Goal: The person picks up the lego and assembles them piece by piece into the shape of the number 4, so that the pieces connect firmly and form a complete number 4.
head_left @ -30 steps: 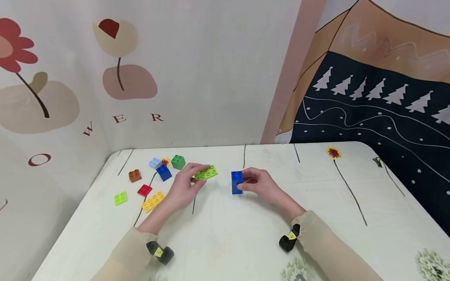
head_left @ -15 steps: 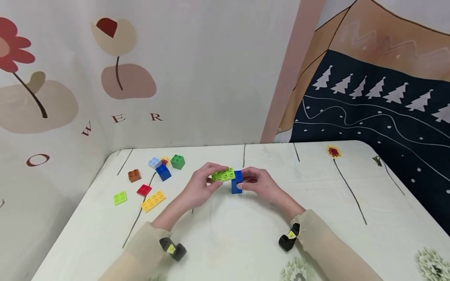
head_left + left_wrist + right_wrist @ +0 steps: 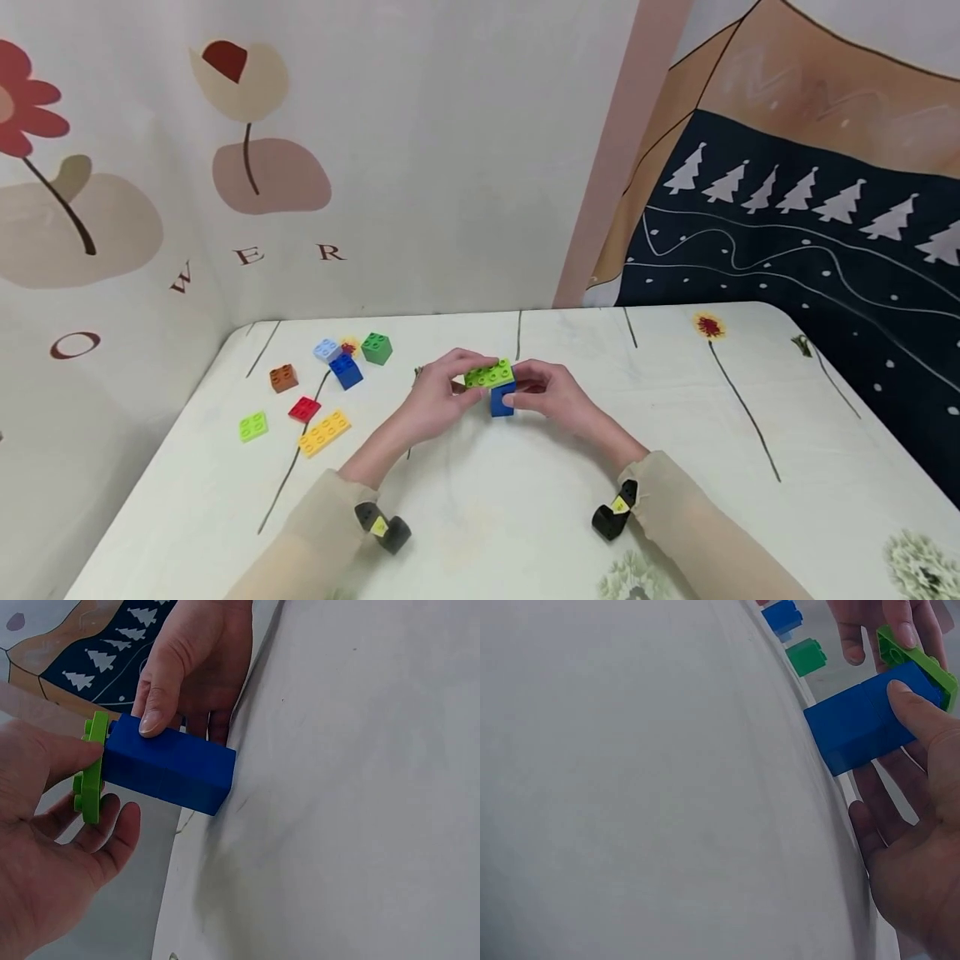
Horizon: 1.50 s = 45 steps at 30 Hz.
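Observation:
My left hand [image 3: 437,398] pinches a long lime-green toy brick [image 3: 489,374], thin and studded, between thumb and fingers. With thumb and fingers, my right hand [image 3: 557,402] holds an upright blue brick stack [image 3: 502,400] from its right side. The lime brick lies across the top of the stack, its right end over the blue studs and the rest jutting left. In the left wrist view a blue stud shows at the edge of the lime brick [image 3: 92,766]. A seam runs across the blue stack [image 3: 870,716] in the right wrist view.
On the table's left lie a yellow brick [image 3: 324,432], a red brick [image 3: 304,409], a small lime brick [image 3: 252,426] and a brown brick [image 3: 283,377]. Behind them are light blue [image 3: 327,349], blue [image 3: 346,371] and green [image 3: 377,348] bricks. A printed curtain [image 3: 450,167] hangs behind the table.
My left hand has carried the lime-green brick rightward, from apart on the left to on top of the blue stack. My right hand has stayed in place around the stack.

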Each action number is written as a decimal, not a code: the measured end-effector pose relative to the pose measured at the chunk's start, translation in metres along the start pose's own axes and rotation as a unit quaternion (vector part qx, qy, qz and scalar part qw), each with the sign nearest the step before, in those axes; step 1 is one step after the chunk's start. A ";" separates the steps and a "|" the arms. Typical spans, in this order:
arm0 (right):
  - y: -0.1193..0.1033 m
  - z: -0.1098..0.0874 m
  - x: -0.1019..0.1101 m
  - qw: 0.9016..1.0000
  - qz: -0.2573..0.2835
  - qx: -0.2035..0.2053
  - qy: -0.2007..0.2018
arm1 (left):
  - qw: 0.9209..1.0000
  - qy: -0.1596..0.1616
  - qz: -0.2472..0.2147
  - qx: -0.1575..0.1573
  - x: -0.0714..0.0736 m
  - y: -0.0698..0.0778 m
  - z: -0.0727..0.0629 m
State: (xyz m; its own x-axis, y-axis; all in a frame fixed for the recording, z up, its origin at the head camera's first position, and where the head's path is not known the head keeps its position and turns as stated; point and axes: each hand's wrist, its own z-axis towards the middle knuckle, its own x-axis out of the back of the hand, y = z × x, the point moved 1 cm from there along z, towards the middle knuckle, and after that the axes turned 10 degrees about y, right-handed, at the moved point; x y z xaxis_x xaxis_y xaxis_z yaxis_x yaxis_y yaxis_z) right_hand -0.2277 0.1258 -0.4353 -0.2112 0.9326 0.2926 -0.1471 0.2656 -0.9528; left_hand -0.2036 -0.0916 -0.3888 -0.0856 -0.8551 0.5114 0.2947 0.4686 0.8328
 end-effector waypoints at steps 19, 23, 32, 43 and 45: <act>0.000 -0.001 -0.001 1.000 0.000 -0.006 0.001 | 1.000 0.022 0.014 0.008 -0.005 0.000 0.004; 0.000 -0.002 -0.001 1.000 -0.005 -0.010 0.000 | 1.000 0.020 0.011 0.010 -0.005 -0.001 0.003; 0.000 0.001 0.002 1.000 -0.008 0.006 0.001 | 0.999 0.009 0.027 -0.033 -0.002 0.001 0.007; 0.002 0.002 0.002 1.000 0.009 -0.011 0.004 | 0.999 -0.018 0.030 -0.026 0.001 0.001 0.013; 0.002 0.002 0.002 1.000 0.010 -0.010 0.006 | 0.999 -0.028 0.031 -0.029 0.002 0.001 0.014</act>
State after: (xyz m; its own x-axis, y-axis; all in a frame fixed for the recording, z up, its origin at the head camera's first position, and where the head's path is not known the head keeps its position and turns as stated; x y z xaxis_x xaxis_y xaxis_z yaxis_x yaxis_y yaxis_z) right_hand -0.2305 0.1273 -0.4364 -0.2029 0.9404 0.2730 -0.1242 0.2518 -0.9598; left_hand -0.2172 -0.0898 -0.3836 -0.1177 -0.8102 0.5742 0.3550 0.5057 0.7863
